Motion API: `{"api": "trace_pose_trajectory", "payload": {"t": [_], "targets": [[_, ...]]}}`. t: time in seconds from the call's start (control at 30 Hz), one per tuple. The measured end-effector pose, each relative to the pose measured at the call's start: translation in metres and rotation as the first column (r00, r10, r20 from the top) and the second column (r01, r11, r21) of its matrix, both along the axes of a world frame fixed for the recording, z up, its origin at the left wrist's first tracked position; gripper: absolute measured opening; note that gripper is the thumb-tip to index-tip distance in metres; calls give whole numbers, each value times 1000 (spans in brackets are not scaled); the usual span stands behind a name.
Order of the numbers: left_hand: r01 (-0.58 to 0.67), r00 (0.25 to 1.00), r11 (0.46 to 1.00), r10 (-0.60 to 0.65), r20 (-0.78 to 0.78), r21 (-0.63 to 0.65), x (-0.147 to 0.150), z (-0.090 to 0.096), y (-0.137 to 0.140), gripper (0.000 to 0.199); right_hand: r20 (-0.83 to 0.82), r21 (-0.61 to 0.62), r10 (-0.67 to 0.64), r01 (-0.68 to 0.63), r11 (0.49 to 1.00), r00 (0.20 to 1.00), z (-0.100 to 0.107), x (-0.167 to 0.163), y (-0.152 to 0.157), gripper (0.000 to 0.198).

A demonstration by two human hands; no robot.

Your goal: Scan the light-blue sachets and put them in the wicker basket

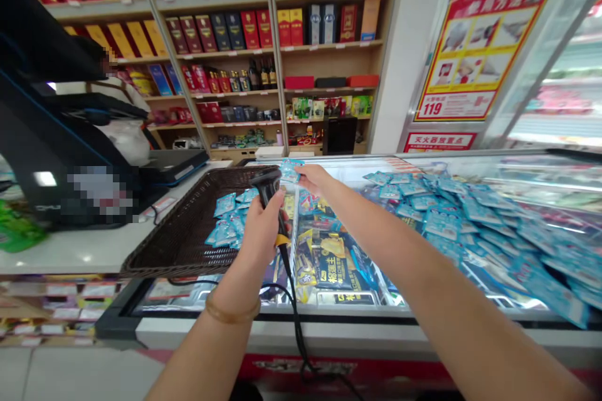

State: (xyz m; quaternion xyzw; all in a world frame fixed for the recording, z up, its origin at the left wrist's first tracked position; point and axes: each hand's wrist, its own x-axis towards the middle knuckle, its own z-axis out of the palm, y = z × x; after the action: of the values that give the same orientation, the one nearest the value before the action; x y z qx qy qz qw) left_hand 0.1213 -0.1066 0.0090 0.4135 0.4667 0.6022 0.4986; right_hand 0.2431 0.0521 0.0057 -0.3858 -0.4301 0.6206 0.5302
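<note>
My left hand [263,222] is wrapped round the grip of a black handheld barcode scanner [267,183]. A cable runs from the scanner's base down over the freezer's front edge. My right hand [313,178] reaches across and pinches a blue packet [290,170] just beyond the scanner's head. Several similar blue packets [228,222] lie in a dark brown woven basket [164,235] on the left. To the right, a large heap of blue packets [442,213] spreads over the freezer's glass top.
The chest freezer [329,319] holds packaged goods [336,263] beneath its glass. At left, a dark checkout machine [79,156] stands on a white counter, with a person [113,91] partly hidden behind it. Shelves of boxes [226,31] line the back; a red fire-hydrant sign [489,37] hangs right.
</note>
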Motion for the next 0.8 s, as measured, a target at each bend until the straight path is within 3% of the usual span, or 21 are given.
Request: {"api": "trace_pose_trajectory", "payload": {"t": [0.07, 0.1, 0.23, 0.37, 0.47, 0.6, 0.7, 0.8], "targets": [[-40, 999, 999, 40, 18, -12, -14, 2, -1, 32, 13, 25, 152, -152, 988, 988, 4, -26, 4, 4], [-51, 998, 999, 52, 21, -16, -19, 3, -2, 31, 39, 45, 178, -180, 983, 983, 4, -33, 4, 11], [-36, 999, 999, 36, 8, -26, -20, 0, -3, 31, 223, 122, 16, -44, 992, 975, -16, -24, -2, 65], [16, 999, 999, -15, 37, -28, 1, -7, 3, 33, 501, 156, -162, 96, 983, 850, -49, 38, -9, 80], [74, 996, 997, -73, 46, -11, 24, -13, 12, 36, 710, 250, -332, 219, 943, 621, -68, 101, -21, 71], [135, 991, 991, -135, 20, 0, 52, -23, 25, 35, 869, 376, -438, 267, 887, 232, -81, 173, -50, 64], [170, 985, 985, -170, 10, 13, 67, -33, 34, 35, 942, 326, -335, 339, 883, -33, -83, 200, -71, 62], [178, 984, 984, -178, 0, -17, 72, -45, 38, 36, 969, 242, -195, 413, 878, -155, -80, 209, -80, 61]]}}
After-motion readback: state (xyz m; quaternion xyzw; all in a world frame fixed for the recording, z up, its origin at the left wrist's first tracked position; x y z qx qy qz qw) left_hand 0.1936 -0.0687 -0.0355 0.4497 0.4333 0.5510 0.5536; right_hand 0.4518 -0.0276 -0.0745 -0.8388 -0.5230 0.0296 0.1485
